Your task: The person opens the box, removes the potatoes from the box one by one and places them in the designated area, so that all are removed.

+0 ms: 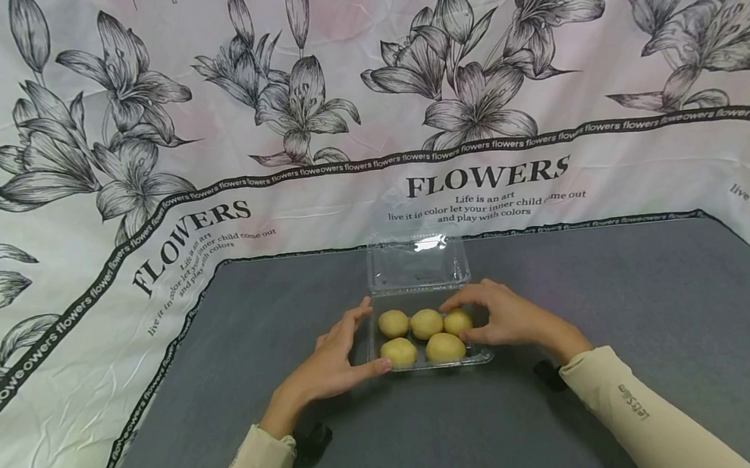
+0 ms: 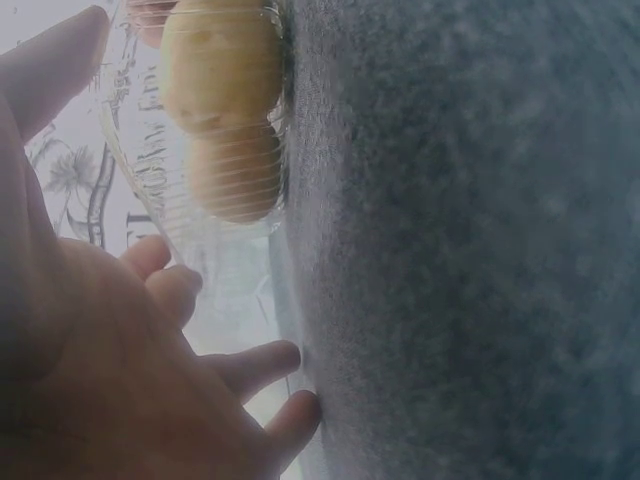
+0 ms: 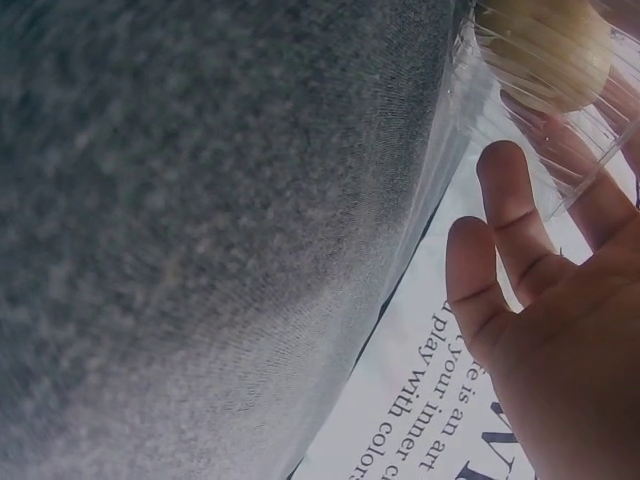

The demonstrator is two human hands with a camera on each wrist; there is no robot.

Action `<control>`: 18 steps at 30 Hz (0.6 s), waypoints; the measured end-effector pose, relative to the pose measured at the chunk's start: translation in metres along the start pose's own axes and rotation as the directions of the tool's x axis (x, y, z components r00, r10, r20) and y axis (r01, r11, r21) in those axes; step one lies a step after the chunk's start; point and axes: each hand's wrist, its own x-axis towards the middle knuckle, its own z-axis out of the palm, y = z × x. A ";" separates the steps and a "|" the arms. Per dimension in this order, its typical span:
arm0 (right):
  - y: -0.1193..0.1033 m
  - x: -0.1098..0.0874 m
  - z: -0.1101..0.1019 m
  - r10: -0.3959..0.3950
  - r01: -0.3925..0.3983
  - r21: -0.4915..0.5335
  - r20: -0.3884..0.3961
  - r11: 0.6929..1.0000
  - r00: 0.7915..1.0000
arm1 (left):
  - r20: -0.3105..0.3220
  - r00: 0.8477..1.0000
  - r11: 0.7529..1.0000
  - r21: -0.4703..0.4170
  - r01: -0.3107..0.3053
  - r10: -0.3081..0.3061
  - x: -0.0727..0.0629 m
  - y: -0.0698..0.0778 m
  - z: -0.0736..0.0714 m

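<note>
A clear plastic clamshell box (image 1: 371, 345) holds several yellow potatoes (image 1: 427, 324) in two rows, its lid (image 1: 417, 261) raised at the back. My left hand (image 1: 334, 356) spreads along the box's left side, thumb at the front left corner and fingertips towards the back. In the left wrist view, the fingers (image 2: 172, 290) reach beside the ribbed clear wall, with potatoes (image 2: 235, 170) showing through it. My right hand (image 1: 507, 313) reaches over the right wall and pinches the back right potato (image 1: 457, 322) between thumb and fingers. Its other fingers (image 3: 510, 190) stay outside the wall.
The box stands on a grey cloth-covered table (image 1: 437, 433), close to its back edge. Behind rises a white curtain (image 1: 345, 214) printed with flowers and lettering. Dark wrist devices (image 1: 314, 442) sit below both cuffs.
</note>
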 end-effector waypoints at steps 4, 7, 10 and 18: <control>0.000 0.001 0.000 0.018 -0.019 0.006 0.027 1.000 0.999 | -0.006 1.000 1.000 0.005 0.002 -0.002 0.000 -0.001 0.000; -0.001 0.002 0.000 0.029 -0.028 -0.006 0.037 1.000 0.999 | -0.011 1.000 1.000 0.005 0.000 0.000 0.000 -0.001 0.001; -0.001 0.002 -0.001 0.030 -0.029 -0.022 0.038 0.999 0.999 | -0.012 1.000 1.000 -0.001 -0.002 0.002 0.000 -0.001 0.001; -0.004 0.003 -0.003 0.003 0.001 -0.060 0.059 0.998 0.998 | -0.014 1.000 1.000 0.004 -0.005 0.005 0.001 -0.001 0.001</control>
